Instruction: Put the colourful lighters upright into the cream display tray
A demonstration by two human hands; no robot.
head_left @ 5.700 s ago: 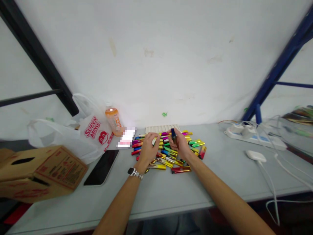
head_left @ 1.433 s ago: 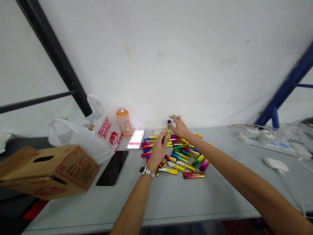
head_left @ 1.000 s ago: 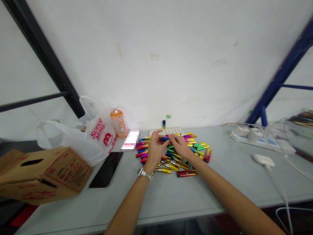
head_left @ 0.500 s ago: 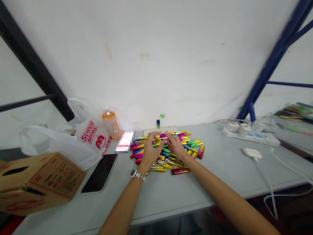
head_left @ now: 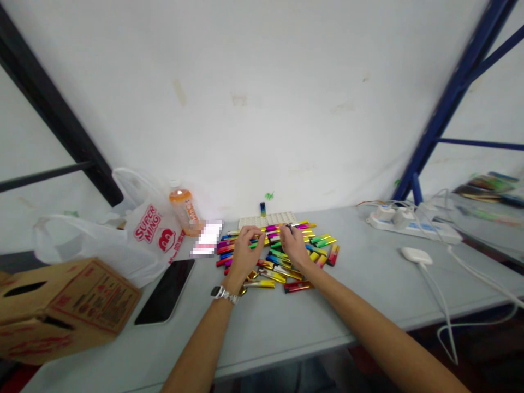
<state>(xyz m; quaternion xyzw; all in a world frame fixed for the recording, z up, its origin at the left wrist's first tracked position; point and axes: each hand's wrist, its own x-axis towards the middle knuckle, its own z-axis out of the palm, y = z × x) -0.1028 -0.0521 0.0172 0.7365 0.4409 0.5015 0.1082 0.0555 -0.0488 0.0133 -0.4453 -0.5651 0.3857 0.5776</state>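
Observation:
Shiny multicoloured lighters [head_left: 272, 275] lie in a loose pile on the grey table. My left hand [head_left: 246, 252], with a silver watch on its wrist, is over the left part of the pile. Its fingers are curled round a lighter [head_left: 256, 237], of which only a small coloured strip shows. To the right, my right hand [head_left: 293, 246] is closed, and the dark end of a lighter [head_left: 289, 225] pokes out above its fingers. Behind both hands is a cream tray with a grid of holes [head_left: 278, 218]. One dark blue and yellow lighter [head_left: 262, 209] stands upright at this tray.
On the left are a cardboard box [head_left: 69, 305], a black phone [head_left: 166, 292], a white plastic bag [head_left: 143, 234], an orange drink bottle [head_left: 186, 210] and a blurred-out flat item [head_left: 208, 238]. A power strip [head_left: 426, 227] and white charger [head_left: 416, 255] with cables lie right.
My hands have moved apart a little. Fingers that were loosely spread have curled in, and a dark lighter end now shows in my right hand. The view has shifted slightly.

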